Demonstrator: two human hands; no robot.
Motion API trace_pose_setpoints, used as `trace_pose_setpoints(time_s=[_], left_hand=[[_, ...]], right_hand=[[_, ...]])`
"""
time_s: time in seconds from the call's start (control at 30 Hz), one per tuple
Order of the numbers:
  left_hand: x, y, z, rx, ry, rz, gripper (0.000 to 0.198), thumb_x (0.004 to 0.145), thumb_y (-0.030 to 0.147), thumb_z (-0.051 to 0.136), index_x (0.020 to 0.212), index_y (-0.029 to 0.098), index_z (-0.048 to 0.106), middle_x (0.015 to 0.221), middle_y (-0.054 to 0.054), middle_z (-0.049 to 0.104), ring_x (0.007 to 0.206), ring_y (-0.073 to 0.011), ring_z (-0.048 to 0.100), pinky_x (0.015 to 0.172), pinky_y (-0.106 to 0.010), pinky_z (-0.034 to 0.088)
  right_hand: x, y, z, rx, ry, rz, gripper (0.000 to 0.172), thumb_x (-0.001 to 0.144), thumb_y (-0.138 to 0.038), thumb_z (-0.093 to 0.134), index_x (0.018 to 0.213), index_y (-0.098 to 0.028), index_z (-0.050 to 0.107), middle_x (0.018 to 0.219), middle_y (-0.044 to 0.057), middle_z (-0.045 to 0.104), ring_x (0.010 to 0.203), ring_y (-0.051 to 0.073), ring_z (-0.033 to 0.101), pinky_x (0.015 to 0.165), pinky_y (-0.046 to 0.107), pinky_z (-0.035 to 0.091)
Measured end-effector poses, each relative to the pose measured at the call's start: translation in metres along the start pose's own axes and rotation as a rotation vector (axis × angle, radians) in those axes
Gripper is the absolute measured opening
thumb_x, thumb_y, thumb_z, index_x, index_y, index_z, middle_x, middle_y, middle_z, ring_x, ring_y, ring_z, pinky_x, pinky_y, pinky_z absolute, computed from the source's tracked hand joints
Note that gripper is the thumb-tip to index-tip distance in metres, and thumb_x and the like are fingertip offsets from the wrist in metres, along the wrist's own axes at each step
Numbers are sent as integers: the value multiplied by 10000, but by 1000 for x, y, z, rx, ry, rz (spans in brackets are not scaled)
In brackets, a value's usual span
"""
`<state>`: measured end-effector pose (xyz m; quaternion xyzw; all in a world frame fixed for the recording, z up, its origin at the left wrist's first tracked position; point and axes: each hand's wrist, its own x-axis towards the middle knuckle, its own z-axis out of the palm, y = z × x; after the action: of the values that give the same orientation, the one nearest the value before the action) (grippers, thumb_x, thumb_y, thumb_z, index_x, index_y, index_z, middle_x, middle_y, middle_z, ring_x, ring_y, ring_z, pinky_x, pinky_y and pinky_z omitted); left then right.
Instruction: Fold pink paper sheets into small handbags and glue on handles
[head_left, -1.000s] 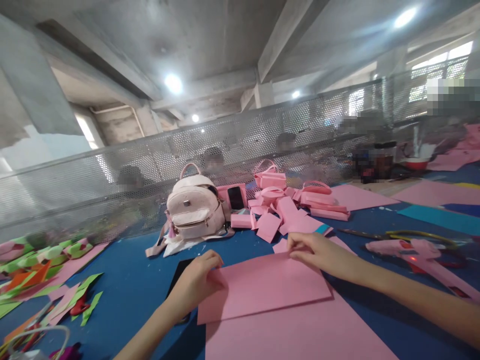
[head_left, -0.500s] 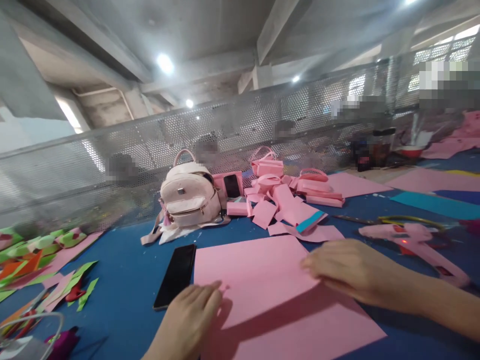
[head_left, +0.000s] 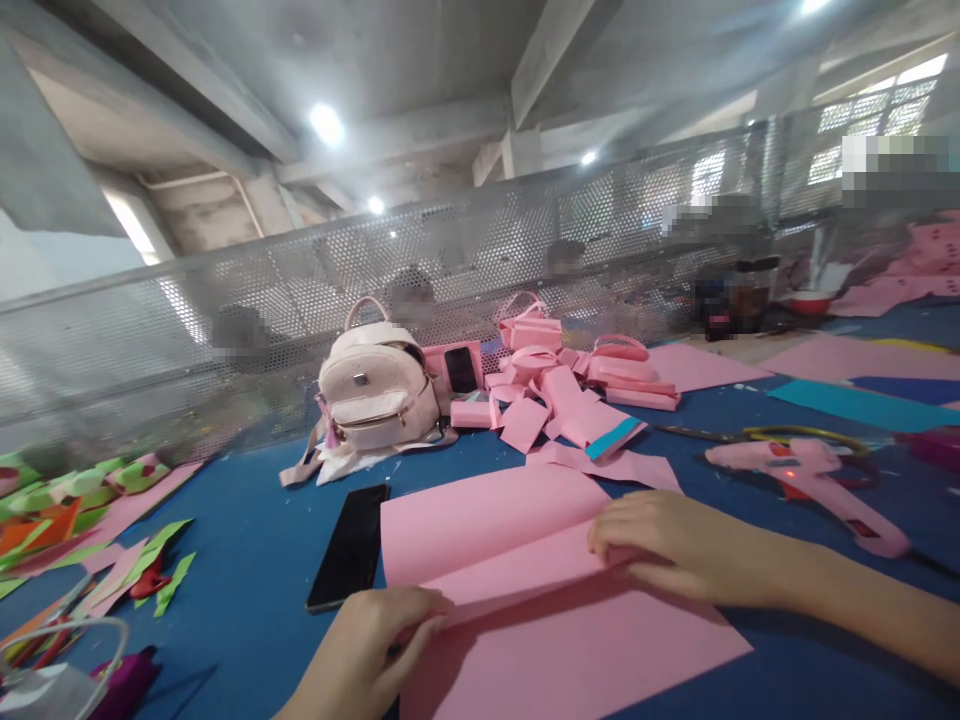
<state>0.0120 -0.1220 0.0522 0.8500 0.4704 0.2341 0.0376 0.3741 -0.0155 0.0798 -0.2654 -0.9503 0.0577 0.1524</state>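
A large pink sheet (head_left: pixel 570 650) lies on the blue table in front of me, its far part curled up and folded over toward me. My left hand (head_left: pixel 379 640) grips the folded edge at its left side, the fingers bent round it. At the right end of the same edge, my right hand (head_left: pixel 667 545) pinches the paper with closed fingers. A black phone (head_left: pixel 349 548) lies just left of the sheet. Beyond the right hand rests a pink glue gun (head_left: pixel 810 480) with a small red light on.
A cream backpack (head_left: pixel 382 390) and a heap of pink paper pieces (head_left: pixel 562 400) stand behind the sheet, before a perforated metal screen (head_left: pixel 480 240). Green scraps (head_left: pixel 176 585) and a white charger (head_left: pixel 49 690) are at left, a teal strip (head_left: pixel 855 405) at right. People are blurred beyond.
The sheet's far part has curled further, forming a roll with a crease line nearer me. Both hands now close on the folded edge, and the right hand has shifted slightly left and down.
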Motion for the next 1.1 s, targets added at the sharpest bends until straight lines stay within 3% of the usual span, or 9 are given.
trace_pose_setpoints(time_s=[0.1,0.23,0.4,0.57,0.67,0.77,0.87,0.97,1.1], left_hand=[[6,-1,-5,12,-2,-54,293,1001,271,474,1163,281,717,1028,-8,815,890,-192,795,743,-199,610],[21,-4,-9,80,-28,-108,565,921,179,508,1473,298,491,1208,-5,767,993,-199,776,790,-243,618],[44,-5,-5,207,-103,7,316,968,162,475,1155,291,694,1282,12,729,969,-177,775,726,-223,618],[46,-1,8,400,118,278,357,1015,151,382,1238,151,661,1266,-99,734,918,-223,776,702,-333,648],[39,3,24,551,164,493,416,1043,152,328,1301,111,652,1334,-87,701,1126,-237,719,904,-364,614],[32,6,58,634,227,533,409,1080,285,363,1356,167,639,1355,-54,691,1192,-220,685,1006,-324,554],[28,10,98,497,540,353,330,1057,247,463,1314,222,668,1337,-55,701,1282,-209,629,1198,-390,386],[31,12,121,467,614,330,277,1034,270,535,1260,230,690,1415,-55,650,1349,-218,576,1226,-413,349],[38,12,126,447,650,339,217,1014,338,595,1157,234,721,1446,-12,625,1357,-170,568,1222,-357,363]], right_hand=[[12,6,4,9,-101,39,206,992,-283,495,894,-253,674,856,9,750,832,217,712,722,296,477],[35,14,8,-18,-95,124,265,1005,-415,525,860,-227,644,748,23,711,688,223,673,593,289,373],[58,13,22,-66,-99,164,300,1012,-309,478,747,-209,576,728,34,701,668,209,652,572,284,284],[56,7,43,-106,-121,193,271,1001,-251,500,742,-205,564,741,44,736,644,221,669,547,300,217],[55,7,48,-115,-130,183,246,1003,-241,521,769,-205,585,748,43,749,671,236,696,550,303,226],[58,10,49,-115,-139,157,230,1000,-231,539,778,-210,597,764,31,758,695,240,714,555,303,242],[61,12,52,-124,-130,155,247,1002,-213,527,761,-212,584,741,28,751,662,240,713,541,308,235],[61,15,57,-154,-81,154,288,1015,-210,493,733,-218,553,673,19,719,591,234,688,522,319,226],[59,18,59,-122,20,110,300,1028,-223,445,748,-227,550,653,-2,680,543,198,642,498,316,313]])
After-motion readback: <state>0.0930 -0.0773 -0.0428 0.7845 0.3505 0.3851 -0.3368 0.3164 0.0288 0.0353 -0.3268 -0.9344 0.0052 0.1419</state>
